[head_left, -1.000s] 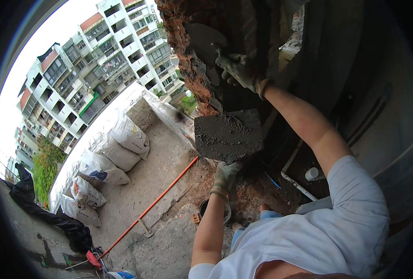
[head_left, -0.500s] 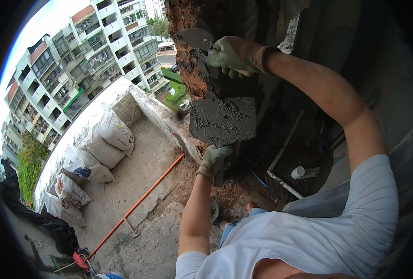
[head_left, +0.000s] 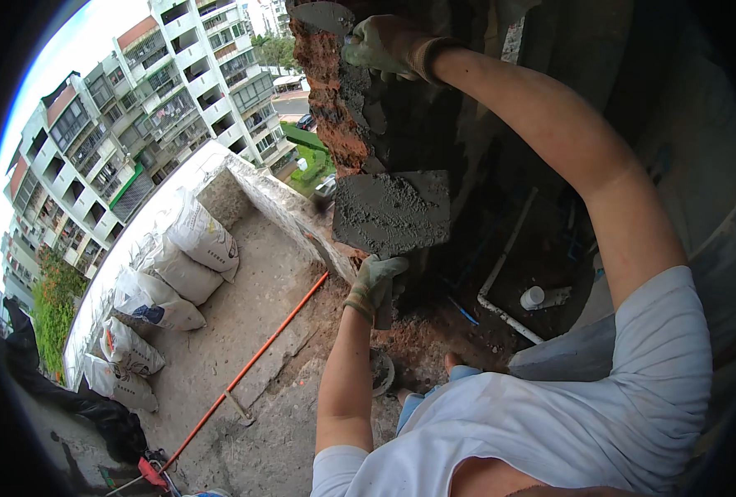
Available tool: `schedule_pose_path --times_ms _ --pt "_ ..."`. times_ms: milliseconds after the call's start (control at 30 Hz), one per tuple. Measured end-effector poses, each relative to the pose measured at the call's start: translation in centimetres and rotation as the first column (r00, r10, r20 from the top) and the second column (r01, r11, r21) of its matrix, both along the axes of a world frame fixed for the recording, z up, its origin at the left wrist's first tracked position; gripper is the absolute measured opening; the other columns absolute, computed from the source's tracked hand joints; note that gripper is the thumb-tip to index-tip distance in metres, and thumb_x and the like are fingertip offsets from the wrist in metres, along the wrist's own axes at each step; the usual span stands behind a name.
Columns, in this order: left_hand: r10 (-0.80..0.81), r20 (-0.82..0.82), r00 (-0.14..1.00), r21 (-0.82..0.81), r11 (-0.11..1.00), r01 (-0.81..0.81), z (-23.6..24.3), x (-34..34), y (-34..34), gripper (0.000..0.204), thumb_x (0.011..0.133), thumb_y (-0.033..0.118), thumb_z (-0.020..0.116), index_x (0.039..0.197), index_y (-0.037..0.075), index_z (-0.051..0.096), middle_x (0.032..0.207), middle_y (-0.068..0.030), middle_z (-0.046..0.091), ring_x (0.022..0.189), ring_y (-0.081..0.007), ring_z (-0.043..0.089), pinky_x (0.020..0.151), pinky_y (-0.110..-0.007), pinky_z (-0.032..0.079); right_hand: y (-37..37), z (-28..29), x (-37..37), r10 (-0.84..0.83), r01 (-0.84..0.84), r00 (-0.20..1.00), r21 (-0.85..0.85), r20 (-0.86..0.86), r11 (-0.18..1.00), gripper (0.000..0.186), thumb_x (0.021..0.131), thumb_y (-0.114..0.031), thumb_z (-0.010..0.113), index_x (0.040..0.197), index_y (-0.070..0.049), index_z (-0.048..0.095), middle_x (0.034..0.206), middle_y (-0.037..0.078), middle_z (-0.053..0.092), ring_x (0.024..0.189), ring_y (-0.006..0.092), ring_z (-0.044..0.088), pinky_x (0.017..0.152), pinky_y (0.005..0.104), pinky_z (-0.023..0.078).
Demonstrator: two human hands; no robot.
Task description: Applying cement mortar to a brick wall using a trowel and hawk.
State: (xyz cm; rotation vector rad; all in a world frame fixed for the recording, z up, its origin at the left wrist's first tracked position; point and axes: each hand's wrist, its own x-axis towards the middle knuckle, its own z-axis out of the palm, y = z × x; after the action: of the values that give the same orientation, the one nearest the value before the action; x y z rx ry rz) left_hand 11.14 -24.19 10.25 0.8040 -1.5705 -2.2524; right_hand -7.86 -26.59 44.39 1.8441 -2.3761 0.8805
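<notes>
My left hand [head_left: 375, 283], in a pale work glove, is closed round the handle below a flat mortar board [head_left: 391, 212]. Wet grey mortar covers the board's top, thicker toward its middle and far edge. Higher up, my gloved right hand [head_left: 384, 48] grips a pointed trowel [head_left: 325, 16], its blade turned left against the edge of the wall. The trowel's handle is hidden inside the fist. Along that broken red brick edge [head_left: 328, 99] runs a strip of fresh mortar [head_left: 358, 95], just below the trowel and above the board.
White filled sacks [head_left: 187, 269] line the low parapet [head_left: 260, 186] at left. An orange pole [head_left: 252, 360] lies across the rough floor. White pipes [head_left: 507, 319] stand out at lower right, and a bucket [head_left: 382, 370] is by my feet. Apartment buildings rise beyond the parapet.
My right hand and the trowel have moved up and slightly left along the brick edge, exposing more mortar below. The left hand and the board have barely shifted.
</notes>
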Motion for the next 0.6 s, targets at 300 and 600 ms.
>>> schedule_pose_path --times_ms 300,600 --pt "0.104 0.054 0.993 0.007 0.995 -0.104 0.2 1.8 -0.1 0.021 0.078 0.018 0.073 0.095 0.008 0.064 0.069 -0.0008 0.057 0.049 -0.0146 0.052 0.043 -0.031 0.042 10.0 -15.3 -1.2 0.372 -0.360 0.928 0.266 0.004 0.894 0.043 0.089 -0.030 0.070 0.118 0.001 0.063 0.093 0.016 0.071 0.087 0.0263 0.069 0.080 0.0346 0.052" --pt "0.227 0.132 0.965 0.048 0.971 -0.235 -1.0 -0.2 5.1 0.014 0.080 0.020 0.073 0.087 0.011 0.065 0.066 -0.0003 0.056 0.050 -0.0144 0.052 0.045 -0.030 0.043 9.7 -18.7 -13.6 0.407 -0.373 0.902 -0.219 0.142 0.902 0.023 0.094 -0.024 0.063 0.096 -0.001 0.065 0.075 0.012 0.068 0.069 0.0193 0.067 0.062 0.0331 0.050"
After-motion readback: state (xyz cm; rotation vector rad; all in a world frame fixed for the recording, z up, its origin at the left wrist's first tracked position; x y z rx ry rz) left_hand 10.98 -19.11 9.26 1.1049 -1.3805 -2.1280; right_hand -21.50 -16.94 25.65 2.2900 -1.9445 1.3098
